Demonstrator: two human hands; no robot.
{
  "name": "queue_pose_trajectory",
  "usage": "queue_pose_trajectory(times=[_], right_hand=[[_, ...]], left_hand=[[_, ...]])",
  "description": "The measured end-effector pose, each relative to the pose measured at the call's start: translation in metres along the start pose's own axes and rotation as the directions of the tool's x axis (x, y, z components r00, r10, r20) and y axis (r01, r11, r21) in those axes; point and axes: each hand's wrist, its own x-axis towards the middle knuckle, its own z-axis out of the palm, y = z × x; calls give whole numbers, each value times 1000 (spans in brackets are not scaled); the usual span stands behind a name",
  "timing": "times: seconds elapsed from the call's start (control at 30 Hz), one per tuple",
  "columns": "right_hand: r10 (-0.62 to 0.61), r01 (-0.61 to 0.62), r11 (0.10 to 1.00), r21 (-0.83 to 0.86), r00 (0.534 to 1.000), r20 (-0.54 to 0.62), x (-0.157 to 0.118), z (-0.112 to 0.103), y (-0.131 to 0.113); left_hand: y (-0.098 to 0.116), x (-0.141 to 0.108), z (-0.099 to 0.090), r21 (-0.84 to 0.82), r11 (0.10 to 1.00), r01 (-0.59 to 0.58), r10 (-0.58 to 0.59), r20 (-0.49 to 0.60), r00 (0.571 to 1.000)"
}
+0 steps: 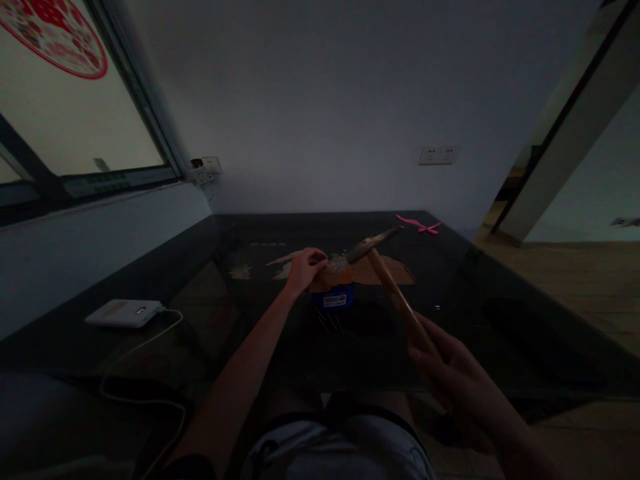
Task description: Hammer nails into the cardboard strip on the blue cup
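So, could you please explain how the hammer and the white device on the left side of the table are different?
The hammer is gripped in the right hand, its handle slanting; the white device lies flat on the dark table, with no hand on it.
The hammer has a brown handle and a darker head; the white device is pale and box-shaped.
The white device has a cable attached; the hammer shows none.

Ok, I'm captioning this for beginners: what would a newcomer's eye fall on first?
Likely the hammer, gripped in the right hand over the dark table. Next, perhaps the bright pink item near the table's far right corner, and the red round decoration on the window at upper left.
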Motion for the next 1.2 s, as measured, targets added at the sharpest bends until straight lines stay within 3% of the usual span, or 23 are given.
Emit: queue_pose_trajectory(times=[0.2,0.3,0.5,0.7,0.9,1.1,1.2], right_hand=[[-65,94,980,-175,985,162,44,1,-57],[-88,154,957,-245,962,259,63,4,-72],[-10,143,942,-302,915,403,84,7,-66],[-51,158,935,-318,947,318,81,5,-76],[37,114,935,-337,911,411,84,6,-63],[-63,185,926,-329,935,348,79,5,-68],[-35,173,925,-339,925,378,80,5,-65]], left_hand=[[-5,0,3,61,998,29,-29,2,1000],[-9,1,4,45,998,42,-42,-1,999],[-9,-1,1,185,983,9,-8,-7,1000],[-6,-1,3,141,989,41,-38,-25,999],[-6,-1,1,223,974,28,-26,-11,1000],[-10,1,4,112,991,70,-68,-20,997],[-13,1,4,129,989,71,-70,-16,997]])
